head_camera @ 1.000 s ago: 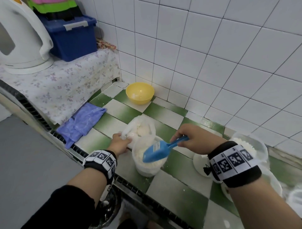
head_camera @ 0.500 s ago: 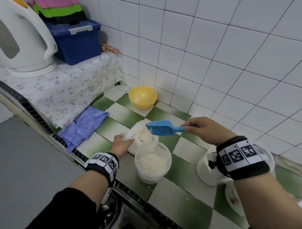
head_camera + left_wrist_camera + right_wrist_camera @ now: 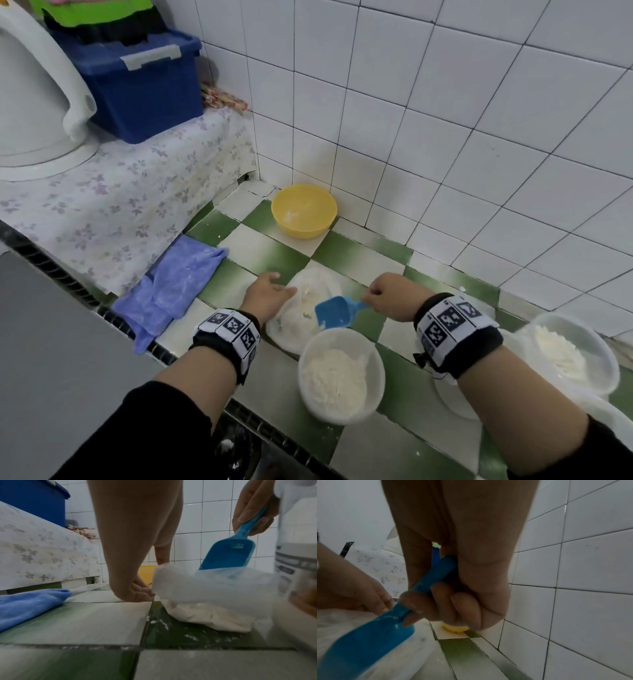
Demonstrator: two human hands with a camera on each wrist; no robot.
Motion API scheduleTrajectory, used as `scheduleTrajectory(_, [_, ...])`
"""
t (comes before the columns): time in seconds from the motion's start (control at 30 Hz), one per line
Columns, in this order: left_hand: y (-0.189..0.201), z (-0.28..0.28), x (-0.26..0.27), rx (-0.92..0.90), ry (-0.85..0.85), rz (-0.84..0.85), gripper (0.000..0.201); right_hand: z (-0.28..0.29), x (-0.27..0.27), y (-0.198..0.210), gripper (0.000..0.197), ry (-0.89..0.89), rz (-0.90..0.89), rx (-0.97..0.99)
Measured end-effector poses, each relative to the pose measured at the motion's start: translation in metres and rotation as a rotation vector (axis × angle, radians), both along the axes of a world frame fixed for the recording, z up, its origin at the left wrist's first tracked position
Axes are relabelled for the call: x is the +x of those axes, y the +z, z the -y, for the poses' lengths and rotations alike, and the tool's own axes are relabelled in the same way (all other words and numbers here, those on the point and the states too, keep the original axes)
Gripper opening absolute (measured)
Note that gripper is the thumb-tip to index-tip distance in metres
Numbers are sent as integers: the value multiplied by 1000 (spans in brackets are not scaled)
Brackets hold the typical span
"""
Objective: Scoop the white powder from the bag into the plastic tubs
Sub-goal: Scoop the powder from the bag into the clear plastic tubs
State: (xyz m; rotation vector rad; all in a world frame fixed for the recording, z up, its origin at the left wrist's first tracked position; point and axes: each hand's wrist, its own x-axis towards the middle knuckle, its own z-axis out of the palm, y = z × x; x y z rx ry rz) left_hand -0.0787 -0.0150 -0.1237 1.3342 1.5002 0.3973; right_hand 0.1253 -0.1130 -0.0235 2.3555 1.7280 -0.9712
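A clear plastic bag (image 3: 305,308) of white powder lies open on the green-and-white tiled counter. My left hand (image 3: 286,286) pinches its left rim, and the left wrist view shows the fingers (image 3: 142,592) curled on the plastic. My right hand (image 3: 371,298) grips the handle of a blue scoop (image 3: 334,313), whose blade tips down into the bag's mouth (image 3: 228,554). A round plastic tub (image 3: 340,373), about half full of powder, stands just in front of the bag. A second tub (image 3: 565,353) with powder stands at the right.
A yellow bowl (image 3: 303,210) sits in the back corner by the tiled wall. A blue cloth (image 3: 171,291) lies left of the bag. On the raised shelf at left stand a white kettle (image 3: 30,96) and a blue box (image 3: 137,82). The counter's front edge runs diagonally below my wrists.
The scoop went from tipping over the near tub, up and back over the bag, and now dips into the bag's mouth. My left hand stayed at the bag's rim.
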Motion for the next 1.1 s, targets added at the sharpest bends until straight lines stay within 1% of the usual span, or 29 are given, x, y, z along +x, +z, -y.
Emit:
scheduleTrajectory(0.1, [2, -10, 3, -61, -87, -49, 57, -8, 1, -6, 34, -47, 76, 36])
scheduleTrajectory(0.2, [9, -15, 3, -163, -145, -39, 53, -16, 5, -9, 28, -67, 146, 82])
scheduleTrajectory(0.23, [13, -17, 3, -215, -193, -56, 47, -18, 6, -8, 28, -58, 176, 96])
scheduleTrajectory(0.27, [18, -18, 2, -273, -255, -75, 37, -19, 6, -7, 28, -46, 204, 119])
scheduleTrajectory(0.3, [21, -20, 1, -340, -326, -85, 27, -20, 6, -6, 29, -37, 214, 150])
scheduleTrajectory(0.33, [27, -20, 1, -412, -383, -73, 23, -20, 6, -6, 29, -40, 200, 183])
scheduleTrajectory(0.37, [29, -21, 1, -481, -429, -57, 24, -19, 6, -5, 29, -52, 169, 209])
scheduleTrajectory(0.43, [32, -25, 3, -535, -480, -77, 40, -16, 6, 0, 27, -117, 81, 235])
scheduleTrajectory(0.47, [34, -27, 5, -516, -481, -112, 46, -13, 7, 4, 26, -162, 41, 232])
scheduleTrajectory(0.53, [32, -34, 11, -390, -446, -206, 50, -9, 10, 12, 25, -210, 14, 206])
scheduleTrajectory(0.6, [28, -38, 17, -267, -409, -231, 54, -5, 12, 16, 25, -206, 23, 159])
scheduleTrajectory(0.63, [25, -40, 20, -237, -397, -216, 55, -3, 12, 16, 27, -199, 23, 129])
scheduleTrajectory(0.73, [20, -39, 27, -244, -378, -170, 48, -1, 8, 6, 30, -194, 55, 30])
scheduleTrajectory(0.8, [17, -39, 27, -259, -353, -129, 41, 0, 6, -1, 34, -200, 127, -3])
scheduleTrajectory(0.9, [15, -39, 22, -267, -338, -94, 35, 1, 4, -4, 29, -182, 281, 28])
scheduleTrajectory(0.97, [15, -38, 16, -283, -355, -91, 34, 0, 3, -3, 24, -167, 336, 63])
scheduleTrajectory(1.03, [14, -37, 11, -305, -391, -102, 35, 0, 4, -2, 26, -186, 319, 79])
scheduleTrajectory(1.1, [16, -38, 9, -307, -427, -125, 35, 1, 8, -2, 26, -229, 242, 72])
